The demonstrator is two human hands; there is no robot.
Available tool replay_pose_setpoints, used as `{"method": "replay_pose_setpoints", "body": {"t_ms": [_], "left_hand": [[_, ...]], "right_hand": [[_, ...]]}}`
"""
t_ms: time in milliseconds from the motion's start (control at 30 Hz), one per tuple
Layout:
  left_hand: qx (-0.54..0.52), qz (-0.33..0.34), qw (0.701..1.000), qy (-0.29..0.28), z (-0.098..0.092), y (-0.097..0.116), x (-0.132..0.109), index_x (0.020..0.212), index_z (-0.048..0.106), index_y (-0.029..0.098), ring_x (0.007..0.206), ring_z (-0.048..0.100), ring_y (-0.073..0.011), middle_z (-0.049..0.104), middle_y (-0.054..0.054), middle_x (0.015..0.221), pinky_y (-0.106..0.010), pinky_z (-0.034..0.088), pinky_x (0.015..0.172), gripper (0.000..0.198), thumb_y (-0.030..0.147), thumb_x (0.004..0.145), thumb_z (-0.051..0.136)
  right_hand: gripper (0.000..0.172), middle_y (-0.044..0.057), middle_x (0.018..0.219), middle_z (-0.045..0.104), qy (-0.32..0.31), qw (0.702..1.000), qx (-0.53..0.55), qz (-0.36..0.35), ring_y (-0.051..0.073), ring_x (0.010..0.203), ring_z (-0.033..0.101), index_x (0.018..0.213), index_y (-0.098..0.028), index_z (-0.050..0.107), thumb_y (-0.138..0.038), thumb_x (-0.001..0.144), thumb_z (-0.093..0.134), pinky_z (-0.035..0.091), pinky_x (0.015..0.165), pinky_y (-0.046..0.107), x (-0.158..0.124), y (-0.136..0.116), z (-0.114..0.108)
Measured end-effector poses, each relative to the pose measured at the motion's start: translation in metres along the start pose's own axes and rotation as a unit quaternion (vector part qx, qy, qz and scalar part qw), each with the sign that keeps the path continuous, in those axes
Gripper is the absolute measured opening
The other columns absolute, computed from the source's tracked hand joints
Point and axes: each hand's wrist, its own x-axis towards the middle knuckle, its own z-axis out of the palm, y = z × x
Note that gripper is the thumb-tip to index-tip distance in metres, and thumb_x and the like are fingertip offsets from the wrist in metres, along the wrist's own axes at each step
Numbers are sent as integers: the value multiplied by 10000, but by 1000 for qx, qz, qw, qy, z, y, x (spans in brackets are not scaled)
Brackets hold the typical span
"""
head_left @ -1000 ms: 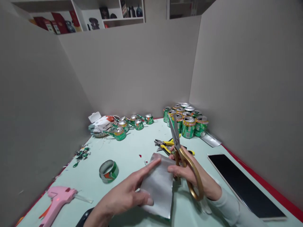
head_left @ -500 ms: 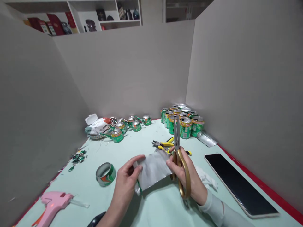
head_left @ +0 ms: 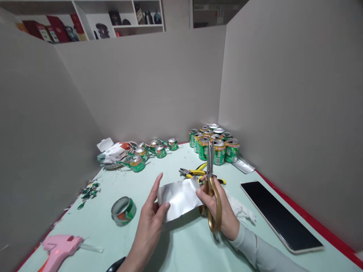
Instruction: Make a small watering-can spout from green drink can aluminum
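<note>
Fingers of the right hand (head_left: 224, 211) pinch one end of a silvery sheet (head_left: 180, 198) and hold gold-handled scissors (head_left: 210, 170) upright; the left hand (head_left: 149, 223) has its thumb on the other end, forefinger spread, any grip behind hidden. Beyond, yellow-handled pliers (head_left: 197, 172) lie on the counter (head_left: 187, 245).

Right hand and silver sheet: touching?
Touching. In the head view, the right hand has its thumb on the silver sheet at its right end.

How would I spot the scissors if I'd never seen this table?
On the pale green table, find the right hand, nearer than the green cans. It grips the scissors, pointing up. Gold-handled, they stand apart from the yellow-handled pliers beyond.
</note>
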Motion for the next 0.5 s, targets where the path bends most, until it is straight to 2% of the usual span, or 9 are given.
{"method": "replay_pose_setpoints", "body": {"t_ms": [100, 167, 267, 300, 400, 433, 500], "left_hand": [[33, 35, 999, -9, -1, -4, 3, 1281, 655, 263, 1008, 607, -211, 648, -46, 1267, -311, 463, 919, 454, 217, 839, 566], [22, 27, 999, -30, -1, -8, 6, 1078, 771, 225, 1025, 613, -249, 691, -75, 1153, -346, 505, 887, 334, 230, 826, 552], [11, -5, 999, -40, 1, -12, 9, 1030, 777, 191, 858, 643, -259, 703, -100, 1015, -351, 573, 657, 318, 322, 836, 563], [11, -10, 999, -38, 2, -12, 9, 1039, 770, 187, 852, 641, -259, 705, -98, 1002, -353, 574, 653, 314, 331, 824, 592], [14, -13, 999, -27, 4, -12, 9, 1020, 762, 187, 964, 617, -267, 716, -91, 1038, -369, 550, 808, 289, 274, 753, 691], [13, -14, 999, -28, 5, -13, 8, 1022, 760, 185, 957, 617, -264, 713, -93, 1050, -368, 550, 809, 295, 268, 746, 696], [4, -23, 999, -39, 8, -13, 7, 1054, 755, 176, 851, 634, -246, 702, -102, 1041, -356, 576, 699, 328, 291, 755, 681]], "right_hand": [[383, -28, 772, 518, -17, 1000, 9, 4, 191, 711, 545, 1028, -207, 495, -404, 745, 663, 453, 689, 328, 0, 2, 0], [391, -32, 771, 514, -26, 1000, 14, 5, 188, 713, 540, 1032, -207, 490, -414, 747, 662, 451, 700, 329, 0, 3, 0], [390, -38, 767, 506, -35, 999, 22, 7, 182, 706, 538, 1038, -212, 478, -405, 751, 658, 450, 687, 319, 0, 4, 1], [388, -38, 765, 505, -37, 999, 24, 8, 181, 702, 537, 1039, -214, 477, -403, 752, 656, 449, 676, 315, 0, 4, 2], [365, -39, 752, 508, -46, 999, 24, 11, 181, 689, 540, 1026, -220, 487, -400, 755, 655, 448, 647, 303, -2, 3, 4], [352, -39, 747, 509, -49, 998, 23, 12, 181, 687, 543, 1015, -222, 492, -397, 756, 654, 449, 641, 301, -2, 2, 4], [328, -39, 748, 518, -57, 998, 18, 12, 181, 695, 554, 1002, -222, 496, -381, 761, 651, 459, 649, 300, -2, 1, 4]]}}
